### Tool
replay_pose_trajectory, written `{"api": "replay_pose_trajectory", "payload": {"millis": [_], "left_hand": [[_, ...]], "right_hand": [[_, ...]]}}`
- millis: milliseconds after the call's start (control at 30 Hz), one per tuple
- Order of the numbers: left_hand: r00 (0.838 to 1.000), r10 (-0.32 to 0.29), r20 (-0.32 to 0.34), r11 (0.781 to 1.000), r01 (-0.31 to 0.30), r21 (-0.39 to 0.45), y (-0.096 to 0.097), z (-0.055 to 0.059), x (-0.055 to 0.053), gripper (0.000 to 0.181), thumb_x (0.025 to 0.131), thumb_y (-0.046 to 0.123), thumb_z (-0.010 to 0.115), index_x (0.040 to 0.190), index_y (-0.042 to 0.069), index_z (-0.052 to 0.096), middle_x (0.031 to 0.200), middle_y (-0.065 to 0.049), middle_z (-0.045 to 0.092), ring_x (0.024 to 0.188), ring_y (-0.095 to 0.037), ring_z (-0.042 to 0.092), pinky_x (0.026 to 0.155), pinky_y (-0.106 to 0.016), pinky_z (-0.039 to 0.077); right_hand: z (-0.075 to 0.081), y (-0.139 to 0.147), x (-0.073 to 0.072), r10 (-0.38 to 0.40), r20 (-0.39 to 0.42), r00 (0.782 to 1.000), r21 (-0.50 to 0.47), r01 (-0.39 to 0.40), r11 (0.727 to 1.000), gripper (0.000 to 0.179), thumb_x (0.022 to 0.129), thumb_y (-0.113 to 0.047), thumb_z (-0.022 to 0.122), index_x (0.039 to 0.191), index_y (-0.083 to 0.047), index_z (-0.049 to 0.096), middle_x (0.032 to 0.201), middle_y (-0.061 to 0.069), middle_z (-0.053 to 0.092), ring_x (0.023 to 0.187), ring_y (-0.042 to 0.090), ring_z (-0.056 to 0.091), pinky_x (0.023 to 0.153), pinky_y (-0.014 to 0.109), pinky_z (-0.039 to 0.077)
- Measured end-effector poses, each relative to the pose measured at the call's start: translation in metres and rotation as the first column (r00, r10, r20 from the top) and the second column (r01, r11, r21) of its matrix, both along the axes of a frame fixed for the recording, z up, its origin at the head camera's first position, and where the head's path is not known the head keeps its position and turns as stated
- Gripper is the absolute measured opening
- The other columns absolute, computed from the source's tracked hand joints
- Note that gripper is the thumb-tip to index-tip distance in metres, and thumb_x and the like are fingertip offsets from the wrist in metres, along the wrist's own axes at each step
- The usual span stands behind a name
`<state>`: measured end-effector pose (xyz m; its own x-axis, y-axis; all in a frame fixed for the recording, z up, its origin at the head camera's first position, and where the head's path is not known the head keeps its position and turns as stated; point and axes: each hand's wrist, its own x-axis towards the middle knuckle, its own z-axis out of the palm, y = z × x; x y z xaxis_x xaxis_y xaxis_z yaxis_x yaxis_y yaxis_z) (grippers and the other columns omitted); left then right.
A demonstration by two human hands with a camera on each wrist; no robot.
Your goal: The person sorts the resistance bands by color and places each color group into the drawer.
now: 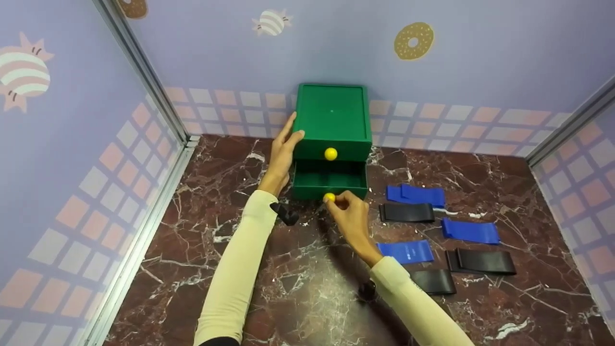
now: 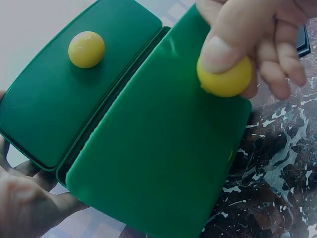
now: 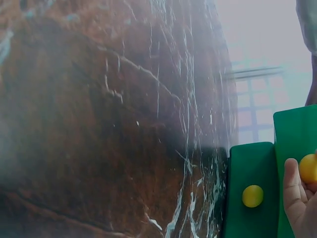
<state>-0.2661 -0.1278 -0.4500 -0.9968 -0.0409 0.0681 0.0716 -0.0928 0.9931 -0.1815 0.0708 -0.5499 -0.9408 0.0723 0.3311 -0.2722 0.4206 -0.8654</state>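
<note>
Pinching the lower yellow knob [image 1: 329,197] between thumb and fingers of the right hand [image 1: 353,214], with the lower drawer [image 1: 302,193] part-way out of the green two-drawer cabinet [image 1: 331,103]. Bracing the cabinet with the left hand [image 1: 283,151], laid along its left side, fingers extended and thumb near the top front edge, not wrapped around anything; probably to keep so light-looking a box from sliding or twisting. Gripping at the knob, presumably, for a straight, central line on the drawer. Closed directly above: the upper drawer [image 1: 310,150], with its upper yellow knob [image 1: 330,154] untouched. Backed close to the far wall [image 1: 336,57], perhaps for support; impossible to tell whether touching.

Set off to the right, partly behind the right sleeve [image 1: 418,302]: folded blue bands [image 1: 473,231] and black bands [image 1: 487,262], apparently laid aside for elbow room. Resting on a red-brown, marble-patterned tabletop [image 1: 192,278], white-veined and glossy. Walled in lilac, printed with pale squares [image 1: 407,109], sweets [image 1: 273,23] and doughnuts [image 1: 402,43], and edged with metal strips [image 1: 137,55] at the corners.
</note>
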Motion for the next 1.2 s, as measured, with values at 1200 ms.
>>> {"api": "replay_pose_trajectory", "payload": {"millis": [1200], "left_hand": [[1.000, 0.011, -0.028, 1.000, -0.010, 0.010, -0.003, -0.028, -0.024, 0.066, 0.110, 0.036, 0.065, 0.172, 0.035, 0.041, 0.182, 0.007, 0.027, 0.169, -0.020, 0.017, 0.136, -0.050, 0.016]], "right_hand": [[-0.012, 0.029, 0.059, 0.177, 0.089, 0.980, 0.003, -0.178, 0.984, 0.015, 0.099, -0.017, 0.086, 0.104, -0.004, 0.082, 0.099, 0.008, 0.083, 0.086, 0.021, 0.079, 0.078, 0.032, 0.065]]}}
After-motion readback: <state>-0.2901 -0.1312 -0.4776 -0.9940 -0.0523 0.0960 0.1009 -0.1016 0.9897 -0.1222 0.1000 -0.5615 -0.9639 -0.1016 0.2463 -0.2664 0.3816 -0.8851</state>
